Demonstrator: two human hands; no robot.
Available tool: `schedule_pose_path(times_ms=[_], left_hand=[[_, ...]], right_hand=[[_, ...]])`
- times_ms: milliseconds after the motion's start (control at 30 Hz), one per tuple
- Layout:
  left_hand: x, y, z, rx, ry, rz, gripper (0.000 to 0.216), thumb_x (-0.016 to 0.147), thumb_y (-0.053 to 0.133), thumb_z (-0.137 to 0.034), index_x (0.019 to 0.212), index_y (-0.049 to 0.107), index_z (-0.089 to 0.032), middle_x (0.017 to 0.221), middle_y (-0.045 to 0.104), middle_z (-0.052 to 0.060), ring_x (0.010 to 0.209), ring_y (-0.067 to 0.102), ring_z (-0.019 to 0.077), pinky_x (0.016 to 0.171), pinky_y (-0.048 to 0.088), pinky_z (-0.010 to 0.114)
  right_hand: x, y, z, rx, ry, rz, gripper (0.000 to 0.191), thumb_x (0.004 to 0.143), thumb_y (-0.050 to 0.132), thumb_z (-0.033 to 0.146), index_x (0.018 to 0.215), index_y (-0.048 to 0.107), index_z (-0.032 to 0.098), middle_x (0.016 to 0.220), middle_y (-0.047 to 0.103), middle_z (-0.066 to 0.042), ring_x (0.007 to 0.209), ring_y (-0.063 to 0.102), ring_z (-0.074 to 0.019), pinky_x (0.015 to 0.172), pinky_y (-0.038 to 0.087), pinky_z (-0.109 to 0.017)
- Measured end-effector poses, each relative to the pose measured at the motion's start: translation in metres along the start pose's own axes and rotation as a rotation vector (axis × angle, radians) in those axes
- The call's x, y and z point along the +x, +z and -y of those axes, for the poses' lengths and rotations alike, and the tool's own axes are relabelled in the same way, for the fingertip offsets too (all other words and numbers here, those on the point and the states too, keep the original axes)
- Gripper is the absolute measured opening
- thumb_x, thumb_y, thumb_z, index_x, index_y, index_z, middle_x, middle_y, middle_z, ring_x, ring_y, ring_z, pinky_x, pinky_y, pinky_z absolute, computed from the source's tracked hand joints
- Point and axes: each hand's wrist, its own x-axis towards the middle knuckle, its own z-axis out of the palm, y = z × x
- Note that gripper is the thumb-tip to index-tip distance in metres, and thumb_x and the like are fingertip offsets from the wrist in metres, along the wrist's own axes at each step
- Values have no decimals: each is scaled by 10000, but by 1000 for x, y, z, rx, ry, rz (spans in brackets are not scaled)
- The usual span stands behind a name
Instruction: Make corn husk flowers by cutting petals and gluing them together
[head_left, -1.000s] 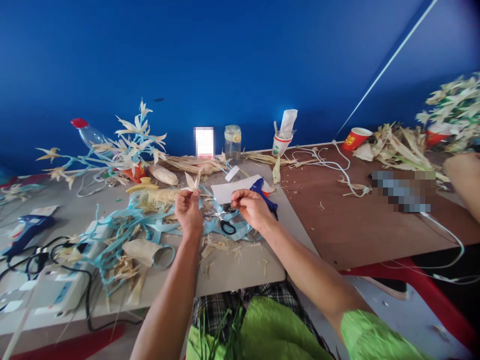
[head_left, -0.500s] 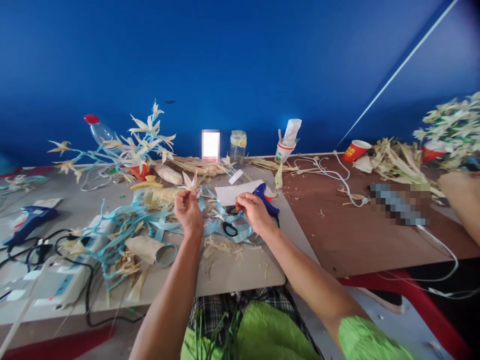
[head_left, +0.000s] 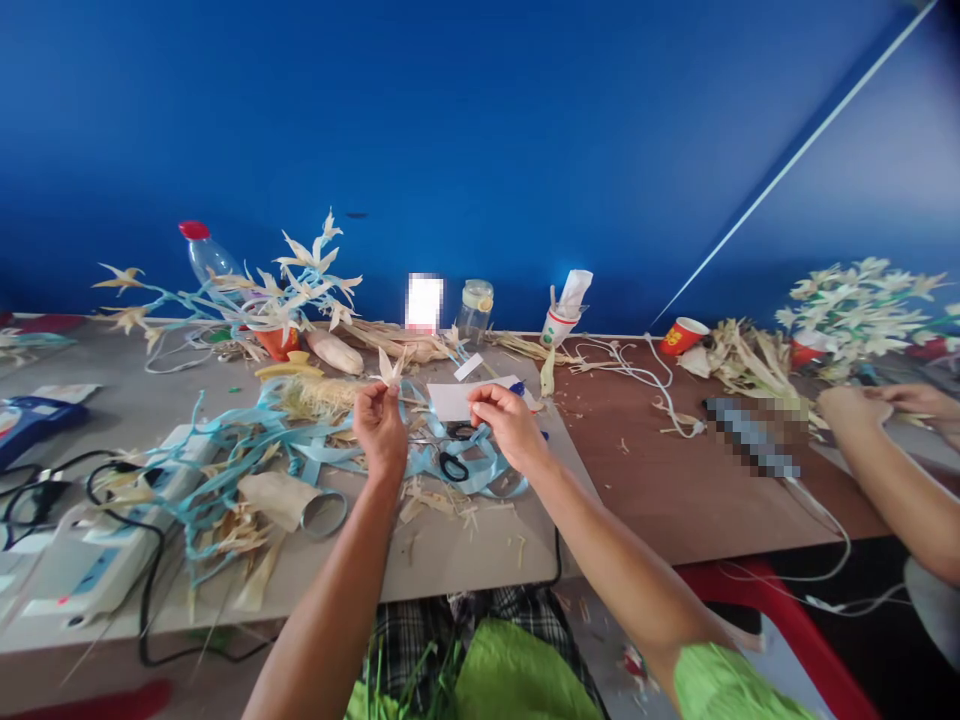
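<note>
My left hand (head_left: pixel 380 430) is closed in a pinch on a pale corn-husk flower (head_left: pixel 391 366), whose pointed petals stick up above the fingertips. To its right, my right hand (head_left: pixel 511 420) has thumb and fingers pressed together; what they hold, if anything, is too small to make out. Between and below the hands lie black-handled scissors (head_left: pixel 453 466) on light blue ribbon (head_left: pixel 491 470). A sheet of white paper (head_left: pixel 448 402) lies just behind. The blue glue gun (head_left: pixel 518 388) beyond my right hand is mostly hidden by it.
Left on the table are a power strip (head_left: pixel 112 550), another glue gun (head_left: pixel 34 425) and a ribbon roll (head_left: pixel 324 514). Behind stand husk flowers in a red cup (head_left: pixel 279 344), a glass jar (head_left: pixel 475 308) and a white cup (head_left: pixel 559 326). Another person's hand (head_left: pixel 851 410) is at right.
The view has shifted rightward, so more of the other person's hands and flowers shows. My left hand keeps its pinch on the flower; my right hand stays pinched close by.
</note>
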Motion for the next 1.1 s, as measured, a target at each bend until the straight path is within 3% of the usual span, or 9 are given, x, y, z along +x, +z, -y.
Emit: schedule_pose_path(times_ms=[200,400,633,833,967,1100], left_hand=[[2,-1,2,-9,-27,-15,211,726,661,-322,827,561,-167,768,568,-2,713,550,107,717,432,245],[3,-1,3,-63,-74,-12,229,697,687,-315,808,554,-166,742,556,-13,683,531,98,693,418,235],[-1,1,-1,-88,-101,29,228,693,687,-315,785,536,-170,714,542,-22,667,528,97,686,414,232],[-1,1,-1,-93,-118,52,245,690,702,-317,780,526,-172,712,556,-20,681,542,100,687,416,229],[-4,3,-4,-53,-110,66,250,675,723,-302,745,523,-169,650,513,-41,618,499,82,635,400,208],[-7,4,-5,-49,-122,109,246,679,719,-300,754,520,-176,642,514,-48,601,494,79,630,396,208]], right_hand=[[8,12,7,1,-3,33,141,659,638,271,746,622,161,521,521,55,494,448,-70,530,340,-219],[13,28,3,130,130,3,338,670,639,442,529,494,172,366,338,90,351,288,-40,415,223,-214],[12,25,-20,54,141,-70,130,618,562,265,665,621,159,494,472,55,447,393,-65,454,273,-205],[11,19,-29,30,41,-118,109,597,486,195,630,589,182,503,468,57,483,388,-75,489,289,-207],[6,19,-20,16,16,-50,88,610,568,215,687,592,180,633,549,38,572,470,-83,567,364,-212],[2,15,-14,-41,16,12,126,661,591,276,737,608,176,610,548,33,552,481,-91,571,383,-226]])
